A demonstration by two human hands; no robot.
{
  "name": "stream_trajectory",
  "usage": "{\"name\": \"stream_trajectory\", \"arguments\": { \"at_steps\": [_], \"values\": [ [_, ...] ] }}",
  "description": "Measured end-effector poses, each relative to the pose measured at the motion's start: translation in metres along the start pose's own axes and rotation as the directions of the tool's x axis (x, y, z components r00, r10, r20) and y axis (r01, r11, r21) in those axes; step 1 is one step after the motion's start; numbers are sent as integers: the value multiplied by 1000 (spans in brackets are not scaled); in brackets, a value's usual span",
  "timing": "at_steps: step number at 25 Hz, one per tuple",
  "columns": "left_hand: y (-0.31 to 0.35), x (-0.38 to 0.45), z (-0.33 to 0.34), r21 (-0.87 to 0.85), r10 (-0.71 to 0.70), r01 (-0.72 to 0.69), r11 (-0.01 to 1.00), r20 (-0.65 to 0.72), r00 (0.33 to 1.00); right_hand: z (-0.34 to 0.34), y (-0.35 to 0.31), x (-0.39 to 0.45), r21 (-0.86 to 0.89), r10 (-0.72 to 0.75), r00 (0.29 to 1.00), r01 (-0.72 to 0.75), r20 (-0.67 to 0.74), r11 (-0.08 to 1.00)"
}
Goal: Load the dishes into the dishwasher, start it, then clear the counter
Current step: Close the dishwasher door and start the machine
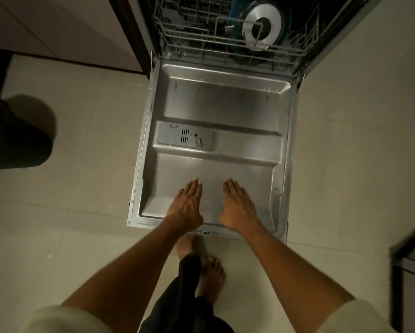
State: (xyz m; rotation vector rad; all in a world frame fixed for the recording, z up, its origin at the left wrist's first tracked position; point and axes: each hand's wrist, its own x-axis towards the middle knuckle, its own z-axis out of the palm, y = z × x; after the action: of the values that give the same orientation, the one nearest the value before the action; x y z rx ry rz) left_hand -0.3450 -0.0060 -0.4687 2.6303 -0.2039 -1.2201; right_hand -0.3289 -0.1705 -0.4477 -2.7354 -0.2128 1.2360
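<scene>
Both arms reached out over the open dishwasher door [216,104], which lay flat like a shelf. Left hand [186,205] and right hand [238,205] hovered side by side over its near edge, fingers straight and together, holding nothing. Past the door's far end sat the lower rack [177,42] with a blue pan [235,27] and a shiny lid [261,28].

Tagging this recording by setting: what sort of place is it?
Most likely a home kitchen: an open dishwasher door lies flat over a tiled floor, a lower rack holds a blue pan, and cabinet fronts stand beside it.
</scene>
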Motion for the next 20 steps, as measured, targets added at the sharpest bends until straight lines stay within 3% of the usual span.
{"name": "stream_trajectory", "arguments": {
  "at_steps": [9, 15, 18, 20],
  "values": [
    [-19, -48, 125, 99, -5, -2, 995, 70, 998, 142, 5, -45, -5, -57, 993, 58, 103, 998],
    [-28, -48, 182, 81, 14, -14, 997, 2, 1000, 199, 2, -48, 23, -14, 998, 16, -65, 1000],
    [-33, -56, 198, 28, 76, -73, 997, -107, 991, 216, 3, -58, 195, 47, 986, -15, -159, 981],
    [-38, -62, 205, -243, -11, -29, 970, -163, 987, 226, 0, -61, 471, 211, 951, -83, -225, 878]
  ]
}}
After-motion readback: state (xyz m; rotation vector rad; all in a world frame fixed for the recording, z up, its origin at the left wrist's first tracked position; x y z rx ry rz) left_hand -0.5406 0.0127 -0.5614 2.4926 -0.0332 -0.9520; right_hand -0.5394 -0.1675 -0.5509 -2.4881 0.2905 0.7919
